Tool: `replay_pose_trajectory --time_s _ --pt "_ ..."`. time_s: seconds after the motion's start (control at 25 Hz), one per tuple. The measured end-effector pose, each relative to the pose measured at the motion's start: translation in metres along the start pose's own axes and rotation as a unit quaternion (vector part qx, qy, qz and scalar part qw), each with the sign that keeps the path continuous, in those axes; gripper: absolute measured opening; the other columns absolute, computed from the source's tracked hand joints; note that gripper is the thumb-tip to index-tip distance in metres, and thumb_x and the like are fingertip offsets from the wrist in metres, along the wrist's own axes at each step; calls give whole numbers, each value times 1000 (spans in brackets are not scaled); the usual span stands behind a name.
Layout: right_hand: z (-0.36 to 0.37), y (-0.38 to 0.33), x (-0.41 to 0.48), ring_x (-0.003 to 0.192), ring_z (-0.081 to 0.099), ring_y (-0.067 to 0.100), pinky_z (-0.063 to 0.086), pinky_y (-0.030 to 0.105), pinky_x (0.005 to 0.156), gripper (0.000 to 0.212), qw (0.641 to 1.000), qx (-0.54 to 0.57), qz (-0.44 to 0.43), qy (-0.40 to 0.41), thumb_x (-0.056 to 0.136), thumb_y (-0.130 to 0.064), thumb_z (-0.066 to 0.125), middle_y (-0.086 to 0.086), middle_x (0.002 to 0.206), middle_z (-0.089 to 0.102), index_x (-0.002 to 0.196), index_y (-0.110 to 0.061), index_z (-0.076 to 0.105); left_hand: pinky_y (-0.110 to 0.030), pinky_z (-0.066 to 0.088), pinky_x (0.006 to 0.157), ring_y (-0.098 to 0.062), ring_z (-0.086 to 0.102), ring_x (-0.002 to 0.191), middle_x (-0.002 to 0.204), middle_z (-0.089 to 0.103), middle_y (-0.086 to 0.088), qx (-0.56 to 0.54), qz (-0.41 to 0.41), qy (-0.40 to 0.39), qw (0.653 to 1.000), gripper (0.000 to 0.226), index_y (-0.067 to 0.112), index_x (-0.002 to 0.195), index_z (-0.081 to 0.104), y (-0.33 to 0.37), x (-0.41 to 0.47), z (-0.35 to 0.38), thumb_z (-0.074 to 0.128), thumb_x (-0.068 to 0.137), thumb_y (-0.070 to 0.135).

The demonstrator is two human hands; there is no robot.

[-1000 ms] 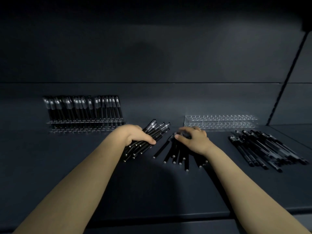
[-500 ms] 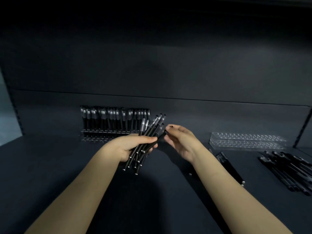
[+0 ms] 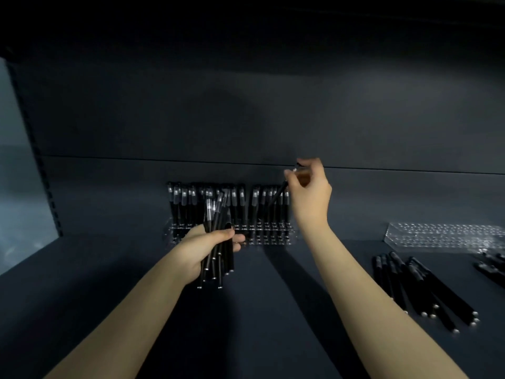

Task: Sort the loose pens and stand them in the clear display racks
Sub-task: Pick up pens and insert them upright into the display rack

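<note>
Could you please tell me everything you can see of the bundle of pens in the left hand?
The bundle of pens is a handful of slim black barrels with pale, clear-looking sections near the top and silvery tips at the bottom. It is held roughly upright, slightly fanned, in front of the filled rack. The left hand grips its middle.

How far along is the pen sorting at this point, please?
Done: the left rack is almost filled with standing pens. In hand: the left hand grips a bundle of pens while the right hand pinches a single pen above that rack's right part. Remaining: the right rack shows no pens where visible, and loose pens lie on the shelf before it.
</note>
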State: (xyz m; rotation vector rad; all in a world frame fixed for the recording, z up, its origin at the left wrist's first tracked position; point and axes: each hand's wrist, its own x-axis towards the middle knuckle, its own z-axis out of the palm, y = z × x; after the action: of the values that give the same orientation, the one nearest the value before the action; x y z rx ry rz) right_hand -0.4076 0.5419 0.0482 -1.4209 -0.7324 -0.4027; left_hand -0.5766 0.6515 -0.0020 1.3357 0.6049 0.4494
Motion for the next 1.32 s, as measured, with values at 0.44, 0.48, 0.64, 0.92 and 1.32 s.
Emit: replay_pose_trajectory --time_s 0.44,0.48,0.64,0.92,1.32 --pt "26 32 4 79 61 8 48 15 75 23 981 -137 -124 -52 86 -13 69 -3 87 64 108 -12 62 -23 53 66 -10 72 82 95 77 0 -69 62 -11 996 11 11 96 71 -16 15 3 68 89 18" --pt "27 34 3 78 60 7 47 11 73 22 979 -147 -125 -63 86 -13 69 -3 87 63 107 -12 62 -22 53 64 -10 73 82 95 77 0 -79 63 -3 995 11 11 94 72 -16 16 3 68 88 18" --pt "34 43 -1 78 55 6 44 14 75 17 952 -214 -165 -140 89 -19 66 1 92 64 103 -11 70 -21 53 65 -10 73 82 95 77 1 -87 69 -1 994 18 9 103 70 -17 16 4 68 88 21" --pt "26 22 -9 73 57 3 43 12 71 12 967 -127 -115 -190 90 -25 65 -7 84 65 95 -20 74 -21 52 68 -9 72 88 99 76 3 -88 78 -34 992 20 11 106 70 -15 13 6 64 91 24" --pt "29 4 -6 74 63 16 55 24 71 13 938 206 194 -201 85 4 64 9 81 63 92 -7 62 -19 53 60 -10 73 81 94 77 -3 -119 77 11 990 22 5 103 72 -15 15 9 69 88 21"
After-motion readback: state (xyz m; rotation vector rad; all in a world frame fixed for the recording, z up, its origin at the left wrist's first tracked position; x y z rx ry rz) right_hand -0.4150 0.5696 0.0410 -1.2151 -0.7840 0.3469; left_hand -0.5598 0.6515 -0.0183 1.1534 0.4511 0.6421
